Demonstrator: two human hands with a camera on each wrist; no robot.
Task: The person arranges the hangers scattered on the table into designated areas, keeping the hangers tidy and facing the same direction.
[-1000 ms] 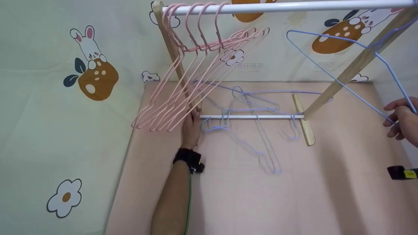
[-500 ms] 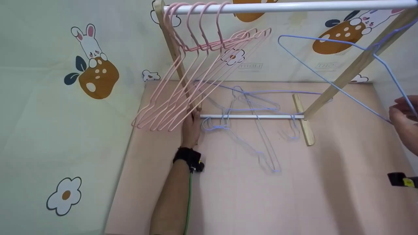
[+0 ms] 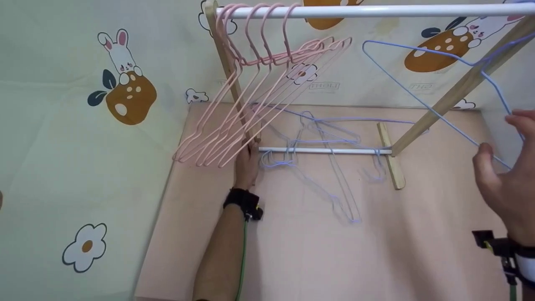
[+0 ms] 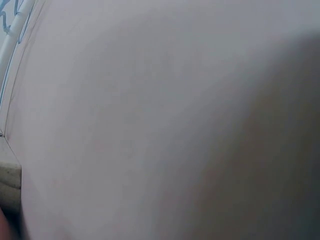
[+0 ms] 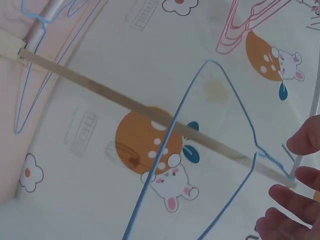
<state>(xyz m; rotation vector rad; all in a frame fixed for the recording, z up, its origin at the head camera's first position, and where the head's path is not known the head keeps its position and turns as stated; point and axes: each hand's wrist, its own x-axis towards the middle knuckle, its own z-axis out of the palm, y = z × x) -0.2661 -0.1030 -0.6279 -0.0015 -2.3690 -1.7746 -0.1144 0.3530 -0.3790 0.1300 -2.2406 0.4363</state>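
My left hand (image 3: 246, 167) grips the foot of the clothes rack's left wooden post (image 3: 220, 42); its fingertips are partly hidden behind the post. In the left wrist view a wooden end (image 4: 10, 187) shows at the lower left. A blue wire hanger (image 5: 161, 150) hangs at the right end of the white top rail (image 3: 376, 11). Beside it is my right hand (image 3: 508, 182), thumb and fingers spread apart, overlapping the hanger's lower corner in the head view. The right wrist view shows these fingers (image 5: 285, 197) near its hook, pinching nothing.
Several pink hangers (image 3: 286, 37) hang bunched at the left of the top rail. Blue hangers (image 3: 276, 163) lie tangled on the pink floor (image 3: 313, 255) around the white bottom rail (image 3: 326, 150). The right wooden post (image 3: 455, 96) slants behind the hanging blue one.
My right hand has left its hold on the blue hanger's lower side and come further into view, fingers spreading. The hanger swung slightly. My left hand stays on the post.
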